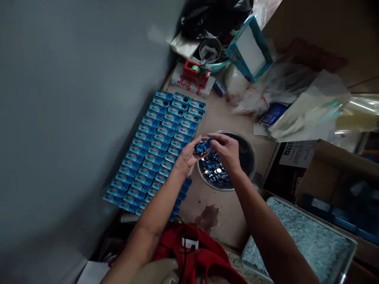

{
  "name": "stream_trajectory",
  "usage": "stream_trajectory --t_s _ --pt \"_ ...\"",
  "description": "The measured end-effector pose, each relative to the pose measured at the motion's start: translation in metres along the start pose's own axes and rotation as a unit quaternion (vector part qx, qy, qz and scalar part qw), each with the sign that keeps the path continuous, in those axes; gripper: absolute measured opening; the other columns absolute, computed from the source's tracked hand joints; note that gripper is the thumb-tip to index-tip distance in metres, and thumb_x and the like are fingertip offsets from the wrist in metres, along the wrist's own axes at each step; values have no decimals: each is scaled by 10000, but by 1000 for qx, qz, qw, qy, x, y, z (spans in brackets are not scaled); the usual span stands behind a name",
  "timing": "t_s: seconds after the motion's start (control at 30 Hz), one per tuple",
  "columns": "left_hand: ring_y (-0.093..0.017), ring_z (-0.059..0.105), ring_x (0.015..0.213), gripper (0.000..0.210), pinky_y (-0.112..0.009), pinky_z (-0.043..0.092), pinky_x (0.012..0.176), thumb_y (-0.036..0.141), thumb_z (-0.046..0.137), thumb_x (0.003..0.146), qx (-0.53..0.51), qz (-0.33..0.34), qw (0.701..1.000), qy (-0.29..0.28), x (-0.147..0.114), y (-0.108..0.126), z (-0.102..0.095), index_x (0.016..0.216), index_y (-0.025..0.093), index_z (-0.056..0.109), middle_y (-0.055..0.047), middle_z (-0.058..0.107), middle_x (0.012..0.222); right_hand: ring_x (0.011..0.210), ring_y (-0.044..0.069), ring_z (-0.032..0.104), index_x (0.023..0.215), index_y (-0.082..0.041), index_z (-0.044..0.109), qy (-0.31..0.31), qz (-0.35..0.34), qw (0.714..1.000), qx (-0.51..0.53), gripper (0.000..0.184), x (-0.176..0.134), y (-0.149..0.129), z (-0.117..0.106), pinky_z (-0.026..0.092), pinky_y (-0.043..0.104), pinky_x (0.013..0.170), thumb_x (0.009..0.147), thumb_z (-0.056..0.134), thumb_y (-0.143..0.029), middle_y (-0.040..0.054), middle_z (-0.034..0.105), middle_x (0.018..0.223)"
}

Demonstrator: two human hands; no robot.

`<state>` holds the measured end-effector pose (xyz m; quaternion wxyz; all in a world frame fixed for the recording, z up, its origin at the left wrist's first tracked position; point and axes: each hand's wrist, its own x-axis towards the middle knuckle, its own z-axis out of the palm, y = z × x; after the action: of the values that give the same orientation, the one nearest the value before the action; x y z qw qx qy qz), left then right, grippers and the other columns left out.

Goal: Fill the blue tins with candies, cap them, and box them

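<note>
My left hand (189, 153) is cupped around several small round blue caps (200, 148) above a metal bowl (253, 157). Between the thumb and fingers of my right hand (226, 148) is one blue cap (210, 139), close beside the left fingertips. More blue caps (213, 167), some showing white or silvery faces, lie loose in the bowl below. To the left, small blue printed packs (154, 154) stand in long slanted rows. Many show a round blue piece at one end; a few at the far end show a dark round spot instead. My left forearm hides some near packs.
A red tape dispenser (195, 73) and an open blue box (251, 51) stand at the back, near a black plastic bag (216, 19). Clear plastic bags and a cardboard box (314, 161) crowd the right. A tray of pale blue bits (308, 240) lies front right.
</note>
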<state>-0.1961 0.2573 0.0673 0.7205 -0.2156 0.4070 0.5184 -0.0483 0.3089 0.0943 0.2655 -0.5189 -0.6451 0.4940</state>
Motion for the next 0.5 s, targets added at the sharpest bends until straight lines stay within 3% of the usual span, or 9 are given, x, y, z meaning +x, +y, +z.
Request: stream_trajectory --t_s 0.1,0.2,0.3,0.5 --pt "-204 829 863 277 -314 695 835 271 580 1148 19 18 1000 4 -9 26 -5 1076 130 807 -111 846 945 702 239 741 989 -202 851 27 62 997 31 241 43 1 10 618 364 703 844 769 -377 39 813 809" --pt "-209 842 882 309 -286 691 787 298 538 1169 9 49 999 13 -17 51 -11 1148 128 796 -122 854 992 841 243 779 974 -204 853 8 15 989 -145 182 91 0 27 612 357 811 857 726 -265 69 848 927" --pt "-215 854 915 331 -308 708 841 310 508 1185 -1 74 997 16 -19 71 -15 1145 124 779 -114 853 984 1004 260 779 1012 -221 868 -46 -24 940 -336 183 127 -4 47 579 365 925 887 734 -216 92 860 1081" --pt "-240 861 1015 334 -357 719 934 348 521 1185 -26 84 996 -7 -6 92 -18 1203 137 780 -122 860 1070 1023 319 752 950 -243 816 -85 7 896 -436 141 165 0 65 567 409 897 817 829 -195 93 839 1067"
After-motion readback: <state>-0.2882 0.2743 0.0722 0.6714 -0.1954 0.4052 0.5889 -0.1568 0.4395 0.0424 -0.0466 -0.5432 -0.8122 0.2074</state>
